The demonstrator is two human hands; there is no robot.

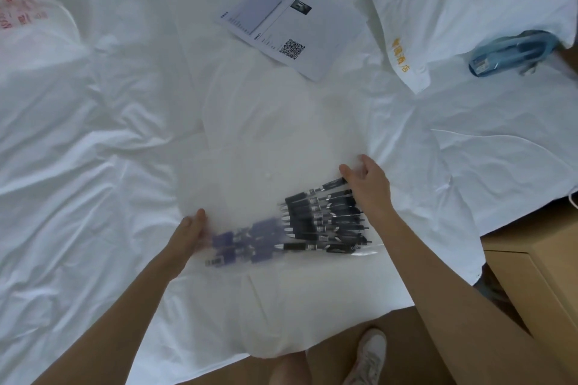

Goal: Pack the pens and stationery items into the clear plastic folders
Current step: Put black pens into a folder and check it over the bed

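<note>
A clear plastic folder lies on the white bed sheet in the middle of the head view. Inside its near end sit several black pens side by side and some blurred blue-purple items to their left. My left hand holds the folder's left edge beside the blue items. At the right edge my right hand grips the folder just above the pens, thumb and fingers spread around the plastic.
A printed sheet with a QR code lies beyond the folder. A blue translucent object lies at the far right on white cloth with orange characters. A white bag with red print is at top left. Wooden furniture stands at the right.
</note>
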